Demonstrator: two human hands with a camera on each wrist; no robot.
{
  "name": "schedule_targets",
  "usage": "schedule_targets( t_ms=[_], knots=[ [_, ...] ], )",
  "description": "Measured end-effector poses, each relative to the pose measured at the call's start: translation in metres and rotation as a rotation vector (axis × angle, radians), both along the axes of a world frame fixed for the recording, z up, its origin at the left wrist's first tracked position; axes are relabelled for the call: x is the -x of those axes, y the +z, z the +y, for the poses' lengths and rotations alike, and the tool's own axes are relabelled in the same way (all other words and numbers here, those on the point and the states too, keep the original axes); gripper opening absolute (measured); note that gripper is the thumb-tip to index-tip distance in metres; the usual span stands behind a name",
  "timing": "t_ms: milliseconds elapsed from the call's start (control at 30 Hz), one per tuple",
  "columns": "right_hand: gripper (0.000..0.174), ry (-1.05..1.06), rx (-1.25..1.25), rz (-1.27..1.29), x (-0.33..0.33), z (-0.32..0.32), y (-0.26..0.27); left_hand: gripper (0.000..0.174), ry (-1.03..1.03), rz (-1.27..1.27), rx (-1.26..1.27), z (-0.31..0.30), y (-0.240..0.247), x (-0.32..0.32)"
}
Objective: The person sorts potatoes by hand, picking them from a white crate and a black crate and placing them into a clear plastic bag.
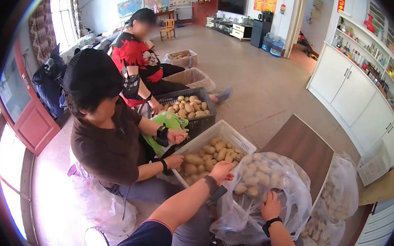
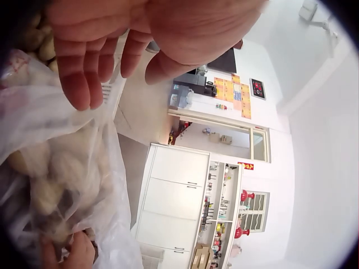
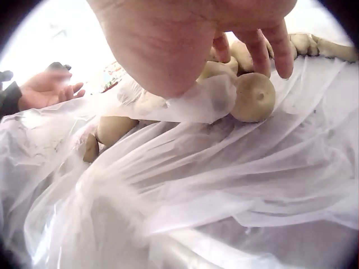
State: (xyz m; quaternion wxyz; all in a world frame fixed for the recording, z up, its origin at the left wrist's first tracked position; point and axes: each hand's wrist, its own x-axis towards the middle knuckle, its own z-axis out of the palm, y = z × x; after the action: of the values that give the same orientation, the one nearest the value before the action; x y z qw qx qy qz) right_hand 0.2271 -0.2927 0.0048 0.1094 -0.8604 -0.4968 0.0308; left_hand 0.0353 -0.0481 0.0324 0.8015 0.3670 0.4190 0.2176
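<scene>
My left hand [image 1: 222, 172] is over the near side of a white crate [image 1: 249, 143] of potatoes, beside the bag. Its fingers [image 2: 78, 78] are spread, with nothing in them. My right hand [image 1: 271, 206] reaches into a clear plastic bag [image 1: 292, 192] of potatoes. Its fingers bend down around a potato [image 3: 253, 97] at the bag's opening; loose plastic covers part of the thumb side. More potatoes [image 1: 257, 172] lie under the film on the bag's far side.
A person in a brown shirt [image 1: 107, 149] sits left, both hands by the crate. Beyond, another person in red [image 1: 133, 56] sits by a dark crate [image 1: 208, 119] of potatoes. A brown board [image 1: 302, 143] lies behind the bag. More filled bags [image 1: 342, 186] stand right.
</scene>
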Motion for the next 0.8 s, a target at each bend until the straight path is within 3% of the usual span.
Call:
schedule_targets(
  t_ms=[67, 133, 300, 667, 800],
  knots=[
    [0.056, 0.032, 0.014, -0.005, -0.003, -0.004, 0.0, 0.032, -0.022, -0.013, 0.006, 0.001, -0.002, -0.001],
    [0.056, 0.048, 0.027, -0.018, -0.005, -0.006, 0.003, 0.022, 0.0, -0.002, -0.007, -0.001, 0.003, -0.001],
    [0.044, 0.144, 0.049, 0.008, 0.006, -0.004, 0.002, 0.026, -0.035, 0.019, -0.018, 0.001, -0.001, -0.002],
    [0.035, 0.133, -0.128, 0.274, -0.019, -0.012, -0.025, 0.029, -0.04, 0.025, -0.015, 0.003, 0.0, 0.005],
    [0.021, 0.11, -0.15, 0.261, -0.023, -0.02, -0.023, 0.03, -0.045, 0.026, -0.012, 0.004, 0.002, 0.004]
  ],
)
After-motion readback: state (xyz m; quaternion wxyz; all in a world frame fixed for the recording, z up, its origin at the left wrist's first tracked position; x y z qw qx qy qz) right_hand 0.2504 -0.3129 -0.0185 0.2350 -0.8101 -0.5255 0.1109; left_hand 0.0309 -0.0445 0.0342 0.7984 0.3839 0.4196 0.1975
